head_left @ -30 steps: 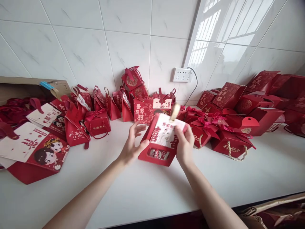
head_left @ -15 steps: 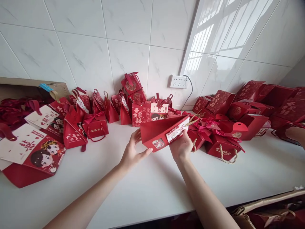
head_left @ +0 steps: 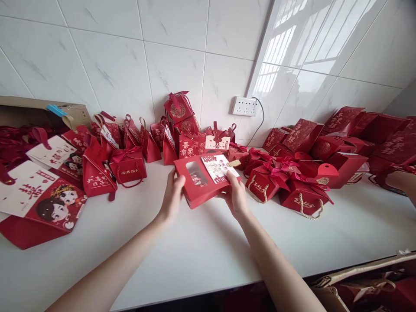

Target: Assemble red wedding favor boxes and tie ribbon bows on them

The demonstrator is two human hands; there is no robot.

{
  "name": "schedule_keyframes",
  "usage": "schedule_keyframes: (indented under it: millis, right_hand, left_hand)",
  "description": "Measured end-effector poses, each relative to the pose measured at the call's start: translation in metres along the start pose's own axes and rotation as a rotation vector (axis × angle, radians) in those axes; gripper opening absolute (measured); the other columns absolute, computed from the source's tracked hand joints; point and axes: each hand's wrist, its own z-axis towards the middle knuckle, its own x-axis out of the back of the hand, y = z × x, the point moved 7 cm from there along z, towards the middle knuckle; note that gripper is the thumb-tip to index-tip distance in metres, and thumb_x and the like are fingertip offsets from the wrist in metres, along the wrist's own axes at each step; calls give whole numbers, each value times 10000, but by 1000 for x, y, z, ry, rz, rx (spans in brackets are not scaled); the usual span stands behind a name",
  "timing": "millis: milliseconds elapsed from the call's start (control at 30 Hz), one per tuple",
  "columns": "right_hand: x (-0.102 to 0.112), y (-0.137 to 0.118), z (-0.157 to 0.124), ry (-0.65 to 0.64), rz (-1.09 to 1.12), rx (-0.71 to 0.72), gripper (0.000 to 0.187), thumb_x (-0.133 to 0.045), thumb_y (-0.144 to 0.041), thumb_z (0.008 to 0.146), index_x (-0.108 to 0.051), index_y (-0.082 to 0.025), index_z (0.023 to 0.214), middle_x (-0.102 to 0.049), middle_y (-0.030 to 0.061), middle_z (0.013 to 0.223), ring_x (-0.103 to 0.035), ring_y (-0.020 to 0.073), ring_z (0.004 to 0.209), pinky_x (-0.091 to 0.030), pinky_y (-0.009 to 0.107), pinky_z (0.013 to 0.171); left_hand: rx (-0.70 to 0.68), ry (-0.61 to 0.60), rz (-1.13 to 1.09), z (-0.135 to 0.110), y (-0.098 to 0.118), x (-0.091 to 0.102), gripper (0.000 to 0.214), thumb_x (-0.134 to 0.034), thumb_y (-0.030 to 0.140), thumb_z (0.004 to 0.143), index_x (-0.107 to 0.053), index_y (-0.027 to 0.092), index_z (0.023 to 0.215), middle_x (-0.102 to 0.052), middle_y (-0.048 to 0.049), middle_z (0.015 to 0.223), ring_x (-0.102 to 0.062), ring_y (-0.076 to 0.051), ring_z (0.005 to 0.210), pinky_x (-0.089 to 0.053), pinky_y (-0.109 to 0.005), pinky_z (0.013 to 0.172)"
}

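Between my two hands is a red gift box (head_left: 204, 195) with a clear window and a white printed flap with a pale gold ribbon loop, held tilted above the white tabletop (head_left: 195, 255). My left hand (head_left: 172, 190) grips its left end, thumb on the near edge. At the right end my right hand (head_left: 236, 193) holds it, thumb on top by the flap; the fingers underneath are partly hidden. Just behind it stands a red box with gold lettering and a white label (head_left: 191, 146). A ribboned red box with a rope handle (head_left: 260, 186) sits right of my right hand.
Many red gift boxes line the wall, with a big cartoon-printed box (head_left: 42, 195) at left. An open cardboard carton (head_left: 74, 115) stands behind. A power strip (head_left: 244, 106) hangs on the tiles. Another person's hand (head_left: 403, 184) reaches in at far right. Below the table edge is another carton (head_left: 357, 271).
The held gift box has turned so its windowed, white-flapped face shows upward, and it has shifted slightly left. Both hands have moved with it. The camera view has shifted a little.
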Motion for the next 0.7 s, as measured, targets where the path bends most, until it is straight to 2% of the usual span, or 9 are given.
schedule_keyframes:
  millis: [67,100,233,300,400,567,700]
  right_hand:
    - [-7,5,-3,-67,-2,-48,314,-636,-385,779,-581,-202,1029,-687,14,850,-661,153,698,-597,259,526]
    - [-8,7,-3,-74,14,-71,297,-641,-374,779,-577,-211,1018,-681,2,840,-653,135,664,-591,233,495]
    - [-1,18,0,26,146,-236,192,-607,-345,802,-592,-200,927,-661,-19,754,-620,97,527,-569,185,413]
    - [0,23,0,71,209,-326,150,-567,-325,828,-605,-190,881,-641,-28,676,-608,85,485,-548,155,389]
    - [-1,28,-1,85,275,-411,163,-525,-308,860,-620,-177,842,-630,-34,617,-601,70,455,-498,113,351]
    - [-1,36,-2,33,253,-428,171,-522,-300,867,-632,-171,842,-667,-32,652,-628,71,498,-508,124,401]
    - [-4,29,1,-78,148,-298,213,-562,-377,833,-636,-179,841,-712,9,734,-684,145,660,-568,230,544]
  left_hand:
    - [140,-7,-64,4,-8,1,560,-421,653,818,-497,199,1137,-644,-92,1080,-652,-218,895,-522,-300,648]
    - [155,-4,-85,5,-9,2,556,-405,661,822,-514,192,1100,-659,-87,1044,-656,-213,869,-519,-298,642]
    - [-8,66,-129,9,0,12,414,-526,568,807,-538,203,1002,-682,-51,972,-663,-176,797,-518,-276,648]
    - [-90,50,-108,8,7,12,359,-589,498,794,-559,198,989,-690,-49,948,-665,-176,795,-518,-271,645]
    - [-144,6,-74,3,16,10,349,-630,453,787,-591,183,1004,-706,-39,832,-673,-189,738,-520,-289,628]
    - [-196,-24,-30,-3,26,7,301,-657,428,782,-606,183,949,-681,7,657,-644,-168,558,-523,-308,589]
    - [-238,-39,37,-10,32,3,279,-649,433,781,-599,183,896,-668,12,650,-612,-143,484,-523,-297,535]
